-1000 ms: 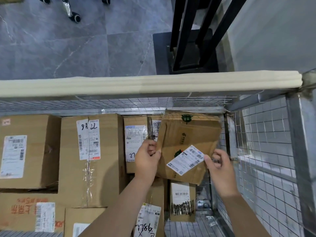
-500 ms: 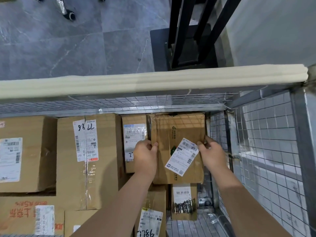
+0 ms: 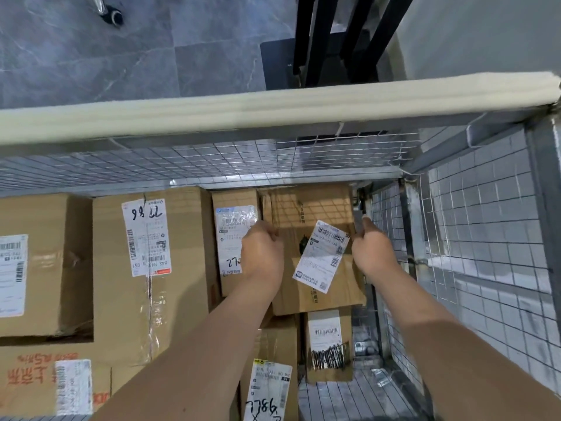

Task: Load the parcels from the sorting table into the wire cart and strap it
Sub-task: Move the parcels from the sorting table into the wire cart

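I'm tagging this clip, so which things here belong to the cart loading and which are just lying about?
Job: flat brown parcel, held by the left hand and right hand; stacked parcels already inside; wire cart.
Lying about: black stand beyond the cart; caster wheel on the grey floor.

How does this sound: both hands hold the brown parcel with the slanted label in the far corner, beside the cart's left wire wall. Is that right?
Not quite. The head view shows the left hand and the right hand holding the brown parcel in the far corner, but beside the cart's right wire wall, not the left one.
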Motion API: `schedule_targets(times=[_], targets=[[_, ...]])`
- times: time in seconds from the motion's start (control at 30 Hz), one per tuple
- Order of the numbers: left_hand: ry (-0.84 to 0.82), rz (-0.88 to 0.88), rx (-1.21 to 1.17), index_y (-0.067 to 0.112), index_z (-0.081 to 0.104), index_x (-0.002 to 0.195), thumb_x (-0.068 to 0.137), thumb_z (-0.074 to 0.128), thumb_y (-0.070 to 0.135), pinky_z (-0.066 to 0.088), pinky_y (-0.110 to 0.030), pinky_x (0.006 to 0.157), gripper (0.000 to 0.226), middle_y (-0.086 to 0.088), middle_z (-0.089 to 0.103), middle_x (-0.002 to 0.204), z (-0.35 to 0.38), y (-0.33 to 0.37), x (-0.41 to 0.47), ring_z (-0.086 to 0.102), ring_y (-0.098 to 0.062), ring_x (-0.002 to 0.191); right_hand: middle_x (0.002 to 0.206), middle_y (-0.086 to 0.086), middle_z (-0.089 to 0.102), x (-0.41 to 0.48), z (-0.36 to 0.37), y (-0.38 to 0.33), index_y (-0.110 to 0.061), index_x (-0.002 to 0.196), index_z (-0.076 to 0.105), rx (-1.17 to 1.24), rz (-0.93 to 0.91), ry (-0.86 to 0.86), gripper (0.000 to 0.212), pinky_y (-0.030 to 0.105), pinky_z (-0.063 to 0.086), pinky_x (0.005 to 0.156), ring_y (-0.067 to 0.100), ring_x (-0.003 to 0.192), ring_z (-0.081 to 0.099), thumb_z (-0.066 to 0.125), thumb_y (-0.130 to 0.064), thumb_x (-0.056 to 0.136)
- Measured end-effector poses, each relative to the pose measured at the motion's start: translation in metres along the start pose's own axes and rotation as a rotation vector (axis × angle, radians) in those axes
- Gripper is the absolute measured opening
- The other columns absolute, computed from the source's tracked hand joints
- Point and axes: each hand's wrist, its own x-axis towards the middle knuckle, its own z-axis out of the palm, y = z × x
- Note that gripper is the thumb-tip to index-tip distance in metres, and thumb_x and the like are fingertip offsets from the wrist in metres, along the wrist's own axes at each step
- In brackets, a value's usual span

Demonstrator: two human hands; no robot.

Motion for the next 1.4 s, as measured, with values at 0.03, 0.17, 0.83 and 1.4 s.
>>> schedule_targets(times=[0.03,0.17,0.83,1.4], targets=[[-0.03,0.012,0.0,0.007,0.064,0.104,0.092,0.052,0.0,0.05,-0.028,0.061,0.018,-0.005,0.063,0.09,-0.003,-0.001,-0.003,0.056,-0.014,0.07,0.075,0.004,0.053,-0.007,0.001,-0.001,0.003,0.106,0.05,0.016,-0.003,-0.012,0.018,0.027,0.04,0.048,0.016,0.059,0.052,0.041,-0.012,0.103],[-0.09,0.071,-0.012,0.011,0.067,0.1,0.094,0.047,0.002,0.044,-0.021,0.053,0.024,-0.001,0.065,0.089,-0.019,-0.001,-0.015,0.051,-0.004,0.061,0.097,0.015,0.058,-0.033,0.009,-0.007,-0.006,0.098,0.052,-0.025,-0.129,0.057,0.035,0.038,0.05,0.069,0.029,0.085,0.06,0.036,-0.035,0.105],[-0.302,0.943,0.15,0.019,0.063,0.123,0.098,0.049,0.013,0.041,-0.02,0.073,0.03,0.008,0.058,0.119,-0.355,0.141,-0.234,0.052,-0.008,0.087,0.134,0.001,0.057,-0.455,-0.112,-0.106,-0.013,0.132,0.055,0.313,-0.316,0.341,0.037,0.023,0.037,0.095,0.016,0.121,0.053,0.045,-0.034,0.104],[-0.305,1.589,0.332,0.015,0.059,0.13,0.095,0.048,0.047,0.049,-0.041,0.098,0.049,-0.002,0.06,0.132,-0.448,0.231,-0.514,0.056,-0.021,0.118,0.147,0.005,0.046,-0.794,-0.228,-0.04,-0.013,0.143,0.045,0.173,-0.147,0.959,0.046,0.031,0.03,0.11,0.02,0.136,0.042,0.049,-0.034,0.102]])
